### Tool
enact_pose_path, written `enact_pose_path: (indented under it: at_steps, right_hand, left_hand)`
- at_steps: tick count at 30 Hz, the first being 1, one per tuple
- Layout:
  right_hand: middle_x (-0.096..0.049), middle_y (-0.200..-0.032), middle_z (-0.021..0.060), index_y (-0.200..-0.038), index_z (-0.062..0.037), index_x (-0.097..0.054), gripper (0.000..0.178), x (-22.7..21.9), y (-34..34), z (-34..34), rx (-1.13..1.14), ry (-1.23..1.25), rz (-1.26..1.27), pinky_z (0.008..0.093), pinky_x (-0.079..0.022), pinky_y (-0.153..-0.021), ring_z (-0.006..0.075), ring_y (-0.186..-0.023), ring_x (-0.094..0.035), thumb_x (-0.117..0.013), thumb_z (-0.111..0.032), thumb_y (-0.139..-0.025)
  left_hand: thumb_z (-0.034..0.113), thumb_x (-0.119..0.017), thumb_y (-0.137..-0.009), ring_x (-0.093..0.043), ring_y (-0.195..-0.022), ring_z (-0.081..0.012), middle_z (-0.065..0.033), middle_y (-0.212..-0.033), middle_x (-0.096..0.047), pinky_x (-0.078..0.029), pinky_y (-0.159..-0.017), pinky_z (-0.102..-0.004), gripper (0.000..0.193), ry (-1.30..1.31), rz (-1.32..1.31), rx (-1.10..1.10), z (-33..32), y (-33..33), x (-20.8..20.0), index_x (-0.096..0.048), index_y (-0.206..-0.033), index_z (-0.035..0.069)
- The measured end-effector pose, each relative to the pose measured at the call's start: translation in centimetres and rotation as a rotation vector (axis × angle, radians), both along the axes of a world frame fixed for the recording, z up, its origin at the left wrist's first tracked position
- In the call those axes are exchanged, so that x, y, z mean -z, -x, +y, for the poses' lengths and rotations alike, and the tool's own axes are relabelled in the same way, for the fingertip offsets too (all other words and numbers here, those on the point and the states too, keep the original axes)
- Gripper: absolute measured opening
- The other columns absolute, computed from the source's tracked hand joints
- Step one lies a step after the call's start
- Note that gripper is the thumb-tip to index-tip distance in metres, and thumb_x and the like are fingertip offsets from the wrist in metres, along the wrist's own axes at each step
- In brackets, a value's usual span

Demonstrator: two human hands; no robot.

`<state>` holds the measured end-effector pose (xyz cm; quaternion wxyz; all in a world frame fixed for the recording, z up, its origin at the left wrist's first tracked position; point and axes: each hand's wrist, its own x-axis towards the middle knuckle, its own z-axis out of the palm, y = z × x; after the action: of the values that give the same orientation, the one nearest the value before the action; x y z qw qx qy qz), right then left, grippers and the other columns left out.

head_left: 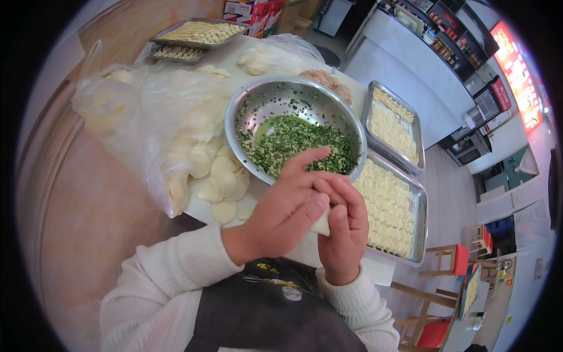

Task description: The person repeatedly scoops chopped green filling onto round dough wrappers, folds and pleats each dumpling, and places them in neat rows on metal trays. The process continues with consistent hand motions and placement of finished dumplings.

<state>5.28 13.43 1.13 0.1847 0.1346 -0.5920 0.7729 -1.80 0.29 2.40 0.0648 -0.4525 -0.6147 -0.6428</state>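
Both of my hands meet in front of the steel bowl (231, 114), pressing a pale dough dumpling (320, 226) between them. My left hand (281, 214) pinches it from the left with thumb and fingers, its index finger stretched out past the bowl's near rim. Curled around the dumpling's other side is my right hand (347, 237). Much of the dumpling is hidden by fingers. In the bowl lies a chopped green and yellow filling (293, 138). Round dough wrappers (221, 183) are heaped left of my left hand. A metal tray (420, 232) of shaped dumplings stands right of my right hand.
A clear plastic bag (138, 117) of wrappers covers the table's left side. Behind the bowl sit minced meat (328, 82) and another bag (281, 53). More dumpling trays stand at the far left (234, 36) and far right (417, 141). Red-seated chairs (461, 259) stand at right.
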Motion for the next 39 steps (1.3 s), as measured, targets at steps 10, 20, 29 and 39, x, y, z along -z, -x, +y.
enact_pose_path:
  at_steps: [10, 20, 29, 39]
  right_hand:
    - [-0.038, -0.141, 0.0287, -0.126, 0.0034, -0.054, 0.049, -0.8, 2.3, 0.7, -0.123, -0.387, 0.111, 0.0483, -0.024, -0.111, 0.0386, -0.134, -0.035, -0.039, -0.035, -0.1]
    - [-0.056, -0.123, 0.0307, -0.097, 0.0018, -0.068, 0.041, -1.4, 3.0, 0.2, 0.173, -0.647, 0.297, 0.0528, -0.029, -0.11, 0.0477, -0.128, -0.041, -0.032, -0.019, -0.095]
    - [-0.055, -0.122, 0.0277, -0.109, 0.0006, -0.061, 0.041, -0.5, 3.7, 0.2, 0.068, -0.611, 0.271, 0.0503, -0.032, -0.106, 0.0437, -0.127, -0.041, -0.044, -0.034, -0.095]
    - [-0.058, -0.114, 0.0089, -0.12, -0.0042, -0.051, 0.038, 2.2, 1.7, 0.4, -0.179, 0.599, -0.338, 0.0346, -0.044, -0.093, 0.0193, -0.107, -0.055, -0.039, -0.036, -0.104]
  left_hand:
    - [0.007, -0.044, -0.093, -0.021, -0.141, -0.0373, -0.0174, -0.134, -0.054, -0.017, -0.115, -0.0445, 0.026, -0.1, -0.004, 0.015, 0.7, -0.8, 0.9, -0.065, -0.105, -0.003]
    - [0.014, -0.039, -0.092, -0.023, -0.14, -0.0354, -0.0209, -0.14, -0.046, -0.02, -0.114, -0.0448, 0.039, -0.1, -0.213, -0.033, 0.8, -2.2, 0.8, -0.061, -0.115, -0.007]
    - [0.038, -0.037, -0.095, -0.027, -0.138, -0.0381, -0.02, -0.139, -0.046, -0.016, -0.113, -0.0506, 0.053, -0.212, -0.345, 0.167, 0.9, -1.1, 2.4, -0.057, -0.121, -0.004]
    - [0.062, -0.035, -0.093, -0.032, -0.134, -0.0421, -0.0181, -0.134, -0.048, -0.011, -0.112, -0.0619, 0.065, 0.509, 0.587, -0.483, -0.8, 2.0, 3.2, -0.06, -0.12, 0.008]
